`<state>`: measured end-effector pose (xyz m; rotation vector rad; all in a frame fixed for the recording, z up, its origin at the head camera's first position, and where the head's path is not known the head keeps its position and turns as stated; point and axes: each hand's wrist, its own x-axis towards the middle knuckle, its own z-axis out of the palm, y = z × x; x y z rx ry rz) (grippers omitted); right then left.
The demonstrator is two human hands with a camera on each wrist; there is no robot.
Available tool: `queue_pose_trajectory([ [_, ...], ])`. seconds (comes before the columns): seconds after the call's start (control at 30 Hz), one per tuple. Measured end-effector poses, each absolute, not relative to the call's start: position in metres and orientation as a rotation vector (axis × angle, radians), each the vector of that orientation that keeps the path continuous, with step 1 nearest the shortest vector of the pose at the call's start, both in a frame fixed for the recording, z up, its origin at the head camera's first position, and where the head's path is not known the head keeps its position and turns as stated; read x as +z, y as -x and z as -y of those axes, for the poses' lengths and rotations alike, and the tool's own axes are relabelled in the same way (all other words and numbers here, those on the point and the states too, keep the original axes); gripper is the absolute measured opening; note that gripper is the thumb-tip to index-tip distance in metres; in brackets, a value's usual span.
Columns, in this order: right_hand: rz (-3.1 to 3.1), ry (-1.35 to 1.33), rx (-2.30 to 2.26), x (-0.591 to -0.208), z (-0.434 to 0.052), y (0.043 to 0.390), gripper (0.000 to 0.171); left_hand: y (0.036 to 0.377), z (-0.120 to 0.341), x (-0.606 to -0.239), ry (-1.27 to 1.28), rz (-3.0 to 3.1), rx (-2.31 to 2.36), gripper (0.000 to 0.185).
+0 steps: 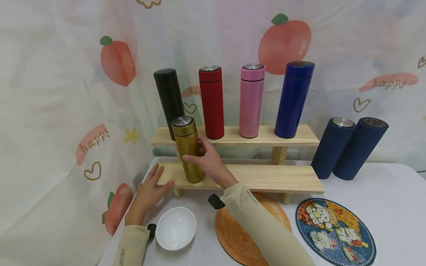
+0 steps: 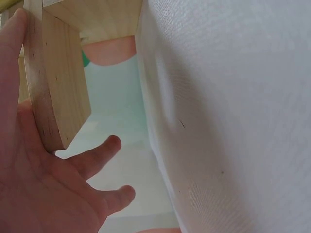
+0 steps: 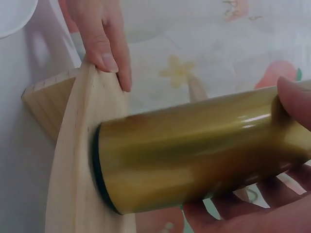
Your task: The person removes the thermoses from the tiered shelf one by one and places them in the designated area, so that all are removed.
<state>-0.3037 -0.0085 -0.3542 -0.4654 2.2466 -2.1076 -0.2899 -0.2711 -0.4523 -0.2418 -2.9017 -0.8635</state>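
My right hand (image 1: 212,162) holds a gold thermos bottle (image 1: 188,151) with a silver-topped lid, its thumb and fingers around the body. The bottle stands near the left end of the lower wooden shelf (image 1: 263,177); in the right wrist view the base of the gold bottle (image 3: 194,155) meets the board. My left hand (image 1: 148,194) rests against the left end of that shelf, with the thumb toward its front edge. In the left wrist view two fingers (image 2: 95,158) stretch out past the wooden board (image 2: 60,77).
On the upper shelf stand black (image 1: 169,99), red (image 1: 211,103), pink (image 1: 252,101) and blue (image 1: 294,99) bottles. Two navy bottles (image 1: 332,147) are on the table at right. A white bowl (image 1: 176,229), a round orange-brown mat (image 1: 233,236) and a cartoon mat (image 1: 336,231) lie in front.
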Motion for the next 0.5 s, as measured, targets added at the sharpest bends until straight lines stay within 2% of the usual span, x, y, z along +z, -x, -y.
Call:
queue_pose_trajectory([
  [0.2, -2.252, 0.403, -2.149, -0.356, -0.009, 0.293, 0.083, 0.287, 0.270, -0.457, 0.246, 2.889, -0.863, 0.086],
  [0.5, -2.207, 0.462, -2.241, -0.348, -0.035, 0.281, 0.084, 0.288, 0.271, -0.455, 0.268, 2.878, -0.849, 0.088],
])
